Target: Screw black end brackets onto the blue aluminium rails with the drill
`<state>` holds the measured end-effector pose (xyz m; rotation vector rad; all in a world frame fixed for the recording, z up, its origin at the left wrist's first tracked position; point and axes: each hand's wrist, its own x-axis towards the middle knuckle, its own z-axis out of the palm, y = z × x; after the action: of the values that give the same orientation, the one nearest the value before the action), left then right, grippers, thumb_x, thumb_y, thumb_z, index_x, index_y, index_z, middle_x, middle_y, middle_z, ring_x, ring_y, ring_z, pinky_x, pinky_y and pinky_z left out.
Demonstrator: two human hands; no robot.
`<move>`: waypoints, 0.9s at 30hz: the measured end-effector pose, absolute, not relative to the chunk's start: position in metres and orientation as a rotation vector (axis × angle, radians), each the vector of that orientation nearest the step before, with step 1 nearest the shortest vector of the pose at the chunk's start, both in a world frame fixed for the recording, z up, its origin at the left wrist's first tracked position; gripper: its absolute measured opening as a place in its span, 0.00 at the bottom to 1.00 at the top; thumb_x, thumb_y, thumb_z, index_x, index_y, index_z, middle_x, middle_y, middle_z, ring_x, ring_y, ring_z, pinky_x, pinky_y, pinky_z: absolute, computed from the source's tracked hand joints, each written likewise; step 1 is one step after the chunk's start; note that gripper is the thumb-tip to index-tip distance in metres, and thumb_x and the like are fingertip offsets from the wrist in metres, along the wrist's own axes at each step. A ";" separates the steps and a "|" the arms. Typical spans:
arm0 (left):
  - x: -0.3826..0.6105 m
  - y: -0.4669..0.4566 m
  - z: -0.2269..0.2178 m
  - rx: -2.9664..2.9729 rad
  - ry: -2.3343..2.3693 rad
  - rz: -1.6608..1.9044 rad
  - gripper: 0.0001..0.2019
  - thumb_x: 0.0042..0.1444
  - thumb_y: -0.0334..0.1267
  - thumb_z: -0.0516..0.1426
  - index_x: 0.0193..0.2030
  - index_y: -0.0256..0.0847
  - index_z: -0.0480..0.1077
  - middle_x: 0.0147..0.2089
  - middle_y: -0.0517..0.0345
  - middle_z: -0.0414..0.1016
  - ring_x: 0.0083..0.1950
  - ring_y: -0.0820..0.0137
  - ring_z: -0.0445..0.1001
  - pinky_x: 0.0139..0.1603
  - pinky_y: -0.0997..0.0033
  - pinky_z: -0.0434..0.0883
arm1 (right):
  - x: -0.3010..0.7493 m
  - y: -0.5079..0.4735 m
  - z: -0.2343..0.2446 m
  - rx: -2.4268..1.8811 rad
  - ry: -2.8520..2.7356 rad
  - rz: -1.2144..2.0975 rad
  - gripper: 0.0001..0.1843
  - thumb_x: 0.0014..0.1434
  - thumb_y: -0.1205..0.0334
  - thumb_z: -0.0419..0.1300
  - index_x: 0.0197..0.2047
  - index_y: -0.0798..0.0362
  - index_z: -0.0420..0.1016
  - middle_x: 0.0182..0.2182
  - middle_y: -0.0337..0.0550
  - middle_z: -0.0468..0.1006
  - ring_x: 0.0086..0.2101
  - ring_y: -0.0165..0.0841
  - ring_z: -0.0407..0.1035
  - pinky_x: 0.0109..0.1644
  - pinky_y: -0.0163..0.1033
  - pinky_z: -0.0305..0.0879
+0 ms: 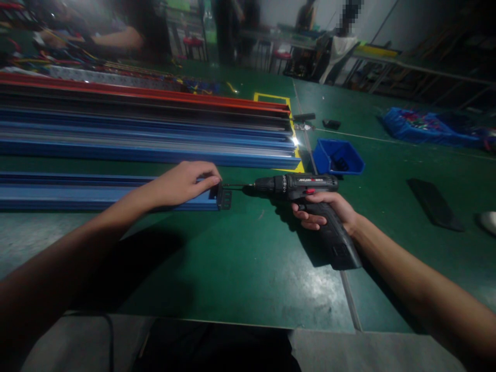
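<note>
My right hand [325, 209] is wrapped around the grip of a black cordless drill [310, 182], which lies level and points left. Its long thin bit [238, 185] reaches the black slotted end cap [225, 199] on the near blue rail [96, 196]. My left hand [194, 181] rests over that rail's right end, its fingers closed on the end cap and the thumb along the top. The fingertips' far side is hidden. Whether the bit's tip sits in a screw is too small to tell.
Behind lie several long blue, black and orange rails [251, 155], their ends over a yellow-taped frame [300, 166]. A blue bin [349, 168] with dark parts stands beyond the drill. To the right are a dark flat piece [434, 204] and a blue tray [422, 129]. Someone's arm [120, 39] shows at upper left.
</note>
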<state>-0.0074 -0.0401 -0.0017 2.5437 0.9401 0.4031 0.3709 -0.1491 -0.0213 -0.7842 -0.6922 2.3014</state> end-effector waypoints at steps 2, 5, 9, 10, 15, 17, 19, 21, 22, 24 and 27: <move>-0.008 -0.040 -0.002 2.540 0.947 0.410 0.22 0.68 0.54 0.50 0.46 0.39 0.77 0.46 0.52 0.81 0.46 0.62 0.78 0.51 0.64 0.70 | 0.371 -0.149 -0.022 -0.781 -0.695 2.302 0.16 0.64 0.62 0.60 0.45 0.70 0.79 0.30 0.48 0.78 0.18 0.20 0.58 0.28 0.30 0.69; -0.007 -0.041 -0.002 2.539 0.954 0.406 0.21 0.68 0.54 0.50 0.46 0.39 0.77 0.46 0.52 0.81 0.46 0.62 0.78 0.51 0.64 0.70 | 0.371 -0.149 -0.022 -0.775 -0.701 2.302 0.16 0.64 0.62 0.60 0.45 0.70 0.79 0.30 0.48 0.78 0.18 0.20 0.58 0.28 0.30 0.70; -0.007 -0.041 -0.001 2.539 0.950 0.401 0.21 0.68 0.53 0.50 0.45 0.39 0.77 0.45 0.52 0.81 0.46 0.62 0.78 0.50 0.65 0.70 | 0.371 -0.149 -0.022 -0.770 -0.690 2.311 0.15 0.64 0.62 0.61 0.45 0.70 0.79 0.30 0.48 0.78 0.18 0.20 0.59 0.28 0.30 0.70; -0.007 -0.041 -0.001 2.539 0.949 0.403 0.21 0.68 0.53 0.50 0.45 0.39 0.77 0.45 0.52 0.81 0.46 0.62 0.78 0.50 0.65 0.70 | 0.371 -0.149 -0.022 -0.769 -0.686 2.312 0.15 0.64 0.62 0.61 0.45 0.70 0.79 0.30 0.48 0.78 0.18 0.20 0.60 0.28 0.30 0.70; -0.007 -0.041 0.000 2.536 0.957 0.391 0.22 0.68 0.54 0.50 0.45 0.39 0.77 0.45 0.52 0.81 0.46 0.62 0.78 0.50 0.64 0.70 | 0.372 -0.149 -0.022 -0.772 -0.686 2.311 0.15 0.65 0.62 0.60 0.45 0.69 0.78 0.30 0.48 0.78 0.18 0.21 0.60 0.28 0.30 0.70; -0.007 -0.041 0.001 2.537 0.956 0.388 0.22 0.68 0.54 0.50 0.45 0.39 0.77 0.45 0.51 0.81 0.46 0.62 0.78 0.50 0.64 0.71 | 0.371 -0.149 -0.022 -0.773 -0.683 2.309 0.15 0.65 0.62 0.60 0.45 0.69 0.79 0.30 0.48 0.78 0.18 0.21 0.59 0.28 0.30 0.70; -0.007 -0.041 0.001 2.533 0.958 0.389 0.22 0.68 0.54 0.50 0.45 0.39 0.77 0.45 0.51 0.81 0.46 0.62 0.78 0.50 0.64 0.71 | 0.371 -0.149 -0.022 -0.775 -0.677 2.310 0.15 0.65 0.63 0.60 0.45 0.68 0.79 0.30 0.48 0.78 0.18 0.21 0.59 0.28 0.31 0.70; -0.006 -0.042 0.002 2.530 0.955 0.392 0.22 0.68 0.54 0.50 0.46 0.39 0.77 0.46 0.51 0.81 0.46 0.62 0.78 0.51 0.64 0.71 | 0.371 -0.149 -0.021 -0.775 -0.676 2.312 0.14 0.65 0.63 0.59 0.45 0.68 0.78 0.30 0.48 0.78 0.18 0.21 0.59 0.28 0.31 0.70; -0.006 -0.042 0.002 2.530 0.952 0.394 0.22 0.68 0.54 0.50 0.46 0.39 0.77 0.46 0.51 0.81 0.46 0.62 0.78 0.51 0.64 0.71 | 0.371 -0.149 -0.021 -0.777 -0.676 2.313 0.14 0.65 0.62 0.60 0.45 0.67 0.78 0.30 0.48 0.78 0.18 0.21 0.59 0.28 0.30 0.70; -0.006 -0.042 0.002 2.534 0.950 0.392 0.22 0.68 0.54 0.50 0.46 0.39 0.77 0.46 0.51 0.82 0.46 0.62 0.78 0.50 0.64 0.71 | 0.371 -0.149 -0.021 -0.782 -0.678 2.313 0.14 0.65 0.62 0.60 0.45 0.68 0.78 0.30 0.47 0.78 0.18 0.21 0.59 0.28 0.30 0.70; -0.007 -0.041 0.001 2.541 0.954 0.387 0.22 0.68 0.54 0.50 0.45 0.39 0.77 0.46 0.51 0.82 0.46 0.62 0.78 0.50 0.64 0.71 | 0.371 -0.149 -0.022 -0.783 -0.680 2.311 0.15 0.65 0.62 0.60 0.45 0.69 0.77 0.30 0.48 0.78 0.18 0.21 0.59 0.28 0.30 0.70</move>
<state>-0.0067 -0.0415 0.0013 2.5412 0.9541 0.3873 0.3714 -0.1490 -0.0218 -0.7831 -0.6801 2.3106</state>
